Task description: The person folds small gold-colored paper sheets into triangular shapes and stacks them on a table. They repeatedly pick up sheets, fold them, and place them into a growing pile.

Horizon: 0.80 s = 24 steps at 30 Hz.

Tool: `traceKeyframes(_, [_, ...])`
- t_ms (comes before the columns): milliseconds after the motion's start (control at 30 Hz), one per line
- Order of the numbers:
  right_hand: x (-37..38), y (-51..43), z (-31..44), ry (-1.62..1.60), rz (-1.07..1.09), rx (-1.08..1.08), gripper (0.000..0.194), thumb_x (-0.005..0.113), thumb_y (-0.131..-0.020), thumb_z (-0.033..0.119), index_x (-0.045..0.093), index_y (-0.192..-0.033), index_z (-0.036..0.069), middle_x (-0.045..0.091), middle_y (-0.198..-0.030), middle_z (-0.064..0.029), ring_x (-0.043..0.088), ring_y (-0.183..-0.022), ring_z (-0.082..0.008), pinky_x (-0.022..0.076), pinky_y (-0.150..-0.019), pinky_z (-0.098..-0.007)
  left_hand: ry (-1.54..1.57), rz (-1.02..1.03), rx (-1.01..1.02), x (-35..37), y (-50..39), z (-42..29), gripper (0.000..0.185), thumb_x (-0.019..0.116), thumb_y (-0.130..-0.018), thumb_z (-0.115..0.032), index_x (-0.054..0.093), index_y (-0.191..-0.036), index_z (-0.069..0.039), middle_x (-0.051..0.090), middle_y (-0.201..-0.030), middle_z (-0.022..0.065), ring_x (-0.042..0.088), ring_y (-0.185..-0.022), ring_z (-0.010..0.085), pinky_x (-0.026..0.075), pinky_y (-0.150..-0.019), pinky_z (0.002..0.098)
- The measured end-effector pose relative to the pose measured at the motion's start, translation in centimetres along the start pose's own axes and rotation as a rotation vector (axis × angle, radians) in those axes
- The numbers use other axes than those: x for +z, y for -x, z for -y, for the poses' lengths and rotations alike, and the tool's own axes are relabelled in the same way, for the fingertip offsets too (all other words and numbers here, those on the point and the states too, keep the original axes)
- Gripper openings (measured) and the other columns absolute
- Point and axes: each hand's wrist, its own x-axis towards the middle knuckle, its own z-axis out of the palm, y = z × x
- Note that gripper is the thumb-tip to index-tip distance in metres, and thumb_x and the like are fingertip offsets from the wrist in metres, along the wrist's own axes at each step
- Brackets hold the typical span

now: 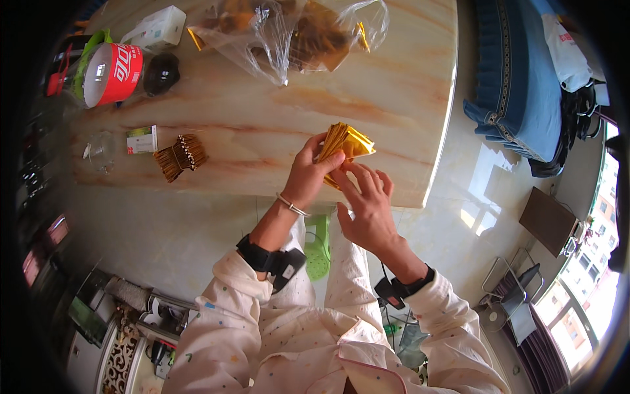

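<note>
My left hand (308, 167) holds a stack of gold foil pieces (335, 143) over the front part of a marbled table. The fingers of my right hand (366, 202) are spread apart at the stack's lower right side; whether they grip any foil cannot be told. To the left on the table lies a banded bundle of thin gold-brown pieces with white tips (182, 155), beside a small printed card or box (141, 140). Farther back, a clear plastic bag (275, 44) contains more gold and brown pieces.
A large clear bottle with a red label (118, 69) lies at the table's back left, near a white box (157, 27). A clear round object (101, 152) is at the left. The marbled table's (428, 162) right edge is near my right hand. A green plastic stool (317, 251) shows below.
</note>
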Motion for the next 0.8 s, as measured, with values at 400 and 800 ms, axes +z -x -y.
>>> traceKeyframes(400, [4.7, -5.4, -7.0, -0.819, -0.061, 0.500, 0.039, 0.071, -0.089, 0.026, 0.062, -0.114, -0.003, 0.068, -0.096, -0.0105, 0.062, -0.087, -0.0144, 0.0512, -0.079, -0.0279, -0.621, 0.412, 0.198, -2.8, -2.3, 0.9, 0.066, 0.080, -0.077, -0.007, 0.048, -0.134, -0.001, 0.057, -0.127, 0.0101, 0.054, -0.115, 0.0129, 0.045, -0.099, 0.0297])
traceKeyframes(800, [6.9, -5.3, -4.6, -0.658, -0.372, 0.621, 0.030, 0.070, -0.088, 0.028, 0.067, -0.093, -0.001, 0.068, -0.085, -0.0184, 0.067, -0.076, -0.0286, 0.0520, -0.069, -0.0364, -0.174, -0.131, 0.366, -0.4, -2.0, 4.9, 0.037, 0.052, -0.101, -0.026, 0.050, -0.130, -0.003, 0.059, -0.117, 0.0098, 0.054, -0.111, 0.0180, 0.042, -0.096, 0.0309])
